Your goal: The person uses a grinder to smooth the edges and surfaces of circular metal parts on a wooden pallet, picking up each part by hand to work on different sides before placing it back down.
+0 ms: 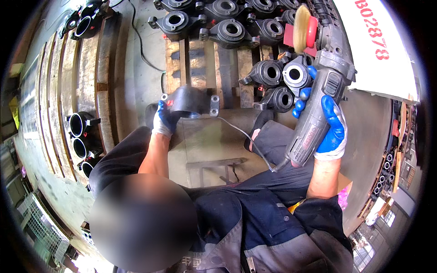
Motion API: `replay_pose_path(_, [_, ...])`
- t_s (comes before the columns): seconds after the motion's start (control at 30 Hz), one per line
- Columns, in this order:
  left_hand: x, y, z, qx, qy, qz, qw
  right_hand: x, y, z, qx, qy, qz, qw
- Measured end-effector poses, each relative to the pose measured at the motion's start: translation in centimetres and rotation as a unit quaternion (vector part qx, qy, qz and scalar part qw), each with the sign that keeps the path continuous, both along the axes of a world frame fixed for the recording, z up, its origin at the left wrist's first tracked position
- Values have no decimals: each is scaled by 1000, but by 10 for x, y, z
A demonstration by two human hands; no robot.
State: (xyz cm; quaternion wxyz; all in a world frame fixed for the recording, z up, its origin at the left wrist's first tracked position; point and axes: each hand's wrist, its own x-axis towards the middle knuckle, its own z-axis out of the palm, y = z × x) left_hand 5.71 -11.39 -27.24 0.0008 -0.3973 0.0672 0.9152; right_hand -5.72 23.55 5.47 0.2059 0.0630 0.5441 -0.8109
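Note:
My left hand (165,119), in a white glove with blue-coated fingers, grips the left lug of a black cast metal housing (187,99). The housing is held above the floor at the near edge of a pallet, its round opening turned partly toward me. In the same kind of glove, my right hand (331,129) wraps around the body of a dark grey power polisher (314,119). That tool points upward and away from me. At its far end sits a tan buffing pad (301,30) on a red backing (312,32), apart from the held housing.
Several black castings (232,30) crowd the wooden pallet (198,55) ahead. A second pallet (60,98) at the left carries more castings (77,123). A cord (246,135) runs between my legs, above a metal frame (214,164). A white panel (378,50) stands far right.

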Motion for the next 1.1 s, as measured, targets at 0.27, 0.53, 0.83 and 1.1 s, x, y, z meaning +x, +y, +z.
replay_pose_path(0.27, [1,-2,-22,-5,-7,-4,1000,1,5,-1,10,4,-12,1000])
replay_pose_path(0.53, [28,-11,-75,-236,46,-155,958,3,7,-1,28,4,-16,999])
replay_pose_path(0.83, [9,0,13,-65,-85,-17,994,1,1,-2,32,6,2,999])
replay_pose_path(1.1, [5,2,3,-110,-87,-62,988,1,1,-2,31,0,-5,1000])
